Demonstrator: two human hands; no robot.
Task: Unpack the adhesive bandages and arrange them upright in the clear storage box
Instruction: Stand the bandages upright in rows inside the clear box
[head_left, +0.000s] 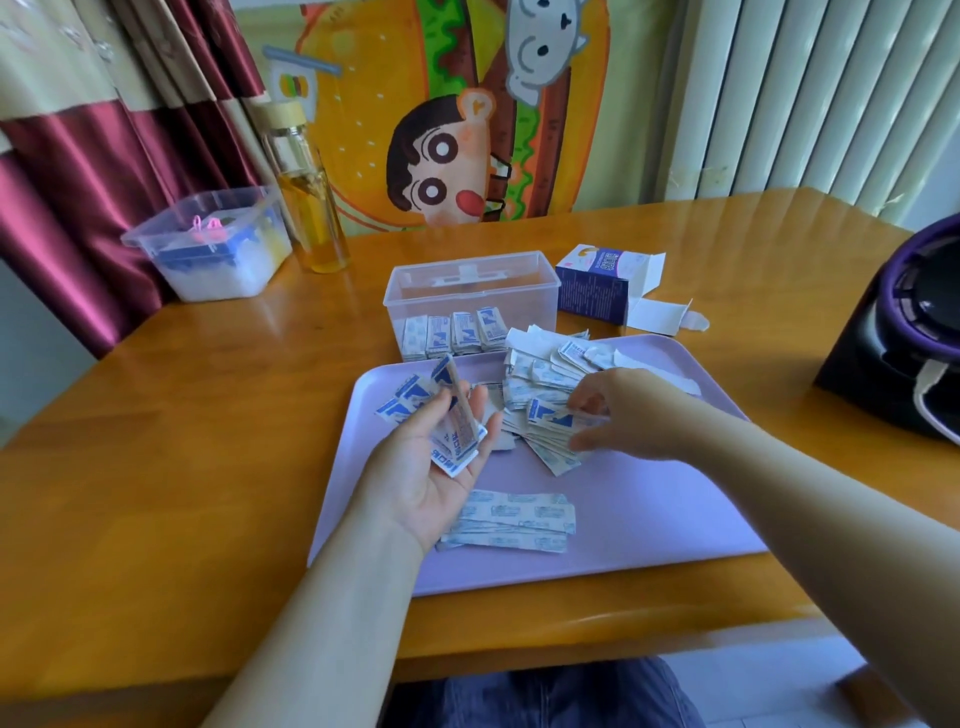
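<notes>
Left hand (441, 457) grasps a small stack of bandages (457, 431); right hand (618, 415) pinches from the loose pile (545, 384) at the tray's (675, 519) far edge: square edges before standing them in the clear box (470, 291).

Tray (649, 519) lies before me on the table (182, 441); box (470, 291) just behind it, carton (597, 286) to its right, bottle (311, 208) and tub (208, 249) to its left.
</notes>
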